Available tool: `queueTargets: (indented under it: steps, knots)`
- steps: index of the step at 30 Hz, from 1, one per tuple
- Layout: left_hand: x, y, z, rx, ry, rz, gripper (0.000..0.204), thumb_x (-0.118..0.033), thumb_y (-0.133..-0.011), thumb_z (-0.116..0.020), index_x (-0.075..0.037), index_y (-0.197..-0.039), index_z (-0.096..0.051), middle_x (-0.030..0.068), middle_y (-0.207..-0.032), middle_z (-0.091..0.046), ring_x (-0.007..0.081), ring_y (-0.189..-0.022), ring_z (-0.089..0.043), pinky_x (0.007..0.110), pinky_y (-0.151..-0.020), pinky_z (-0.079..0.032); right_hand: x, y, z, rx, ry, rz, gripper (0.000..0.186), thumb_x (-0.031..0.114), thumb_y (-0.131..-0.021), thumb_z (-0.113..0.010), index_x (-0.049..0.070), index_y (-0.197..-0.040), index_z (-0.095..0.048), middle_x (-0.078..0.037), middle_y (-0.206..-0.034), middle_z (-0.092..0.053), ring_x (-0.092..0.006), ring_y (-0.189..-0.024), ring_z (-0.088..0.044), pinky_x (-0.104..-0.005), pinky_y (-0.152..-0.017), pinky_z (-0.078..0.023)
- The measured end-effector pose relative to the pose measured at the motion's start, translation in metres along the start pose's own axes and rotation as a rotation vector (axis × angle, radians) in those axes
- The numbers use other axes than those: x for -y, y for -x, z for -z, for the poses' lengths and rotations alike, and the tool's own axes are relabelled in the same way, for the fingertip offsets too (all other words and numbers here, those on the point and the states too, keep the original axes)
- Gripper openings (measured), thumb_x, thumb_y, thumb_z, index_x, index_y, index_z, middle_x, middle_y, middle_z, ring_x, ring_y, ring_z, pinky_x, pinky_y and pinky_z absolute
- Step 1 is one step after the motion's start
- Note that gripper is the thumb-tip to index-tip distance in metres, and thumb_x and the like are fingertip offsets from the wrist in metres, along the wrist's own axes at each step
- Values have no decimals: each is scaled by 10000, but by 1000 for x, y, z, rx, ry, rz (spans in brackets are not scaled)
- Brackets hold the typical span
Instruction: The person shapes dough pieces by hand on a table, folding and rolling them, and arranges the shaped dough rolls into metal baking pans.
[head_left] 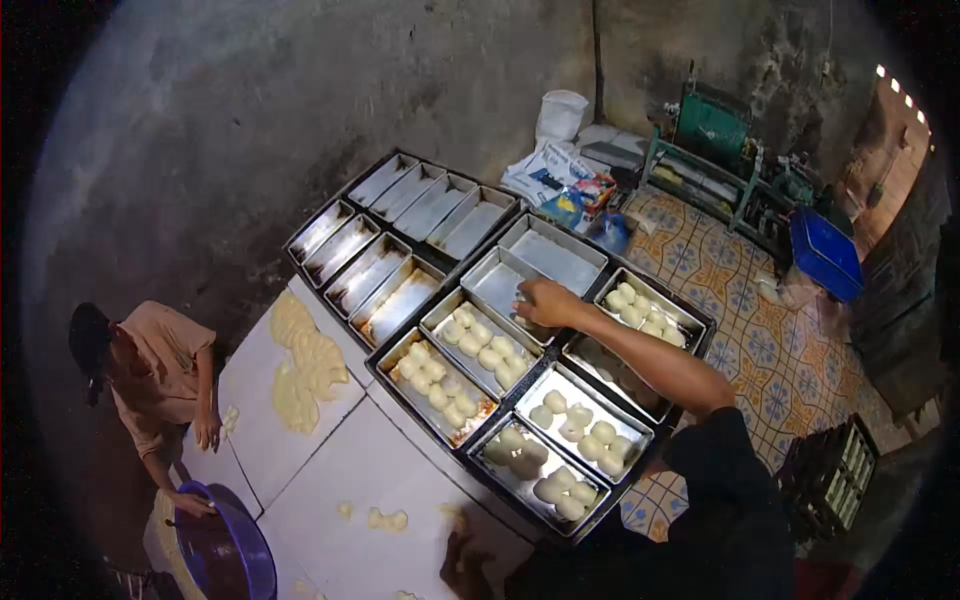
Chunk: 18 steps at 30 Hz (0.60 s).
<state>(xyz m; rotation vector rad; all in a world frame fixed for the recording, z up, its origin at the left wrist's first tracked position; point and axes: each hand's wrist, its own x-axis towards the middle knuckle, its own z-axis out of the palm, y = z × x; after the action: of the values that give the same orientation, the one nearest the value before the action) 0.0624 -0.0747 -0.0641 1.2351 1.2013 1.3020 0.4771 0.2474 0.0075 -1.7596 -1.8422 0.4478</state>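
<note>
My right arm stretches across a rack of metal loaf tins. My right hand (548, 304) dips into a bare tin (495, 283), fingers curled down and closed, with a bit of pale dough ball showing beneath them. Closer tins hold rounded dough balls (485, 345) in clusters, among them a tin with brown-stained walls (405, 352) and the nearest tin (540, 478). At the lower edge my left hand (466, 568) is in dark shadow over the white tabletop, near a small dough piece (455, 517); its finger position is unclear.
A second rack of empty tins (370, 270) stands farther left. A flat dough mass (300, 365) and small dough pieces (388, 519) lie on the tiled table (330, 470). At left, another person (165, 380) touches a purple basin (235, 530). Green machinery (712, 130) stands far right.
</note>
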Motion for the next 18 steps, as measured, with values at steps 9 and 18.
queueTargets:
  steps: [9, 18]
  knots:
    - [61, 31, -1, -346, -483, 148, 256, -221, -915, -621, 16, -994, -677, 102, -744, -672, 193, -659, -610, 329, -655, -508, 32, -25, -6, 39, 339, -42, 657, 581, -935, -374, 10, -926, -699, -245, -977, -661, -401, -922, -646, -541, -792, -493]
    - [59, 43, -33, -535, -1011, -204, 150, -121, -823, -715, -24, -907, -636, 103, -717, -611, 233, -625, -569, 366, -597, -464, -13, -52, 5, 258, 14, 463, 402, 136, -765, -601, -26, -1132, -622, -211, -995, -666, -375, -949, -629, -425, -880, -479]
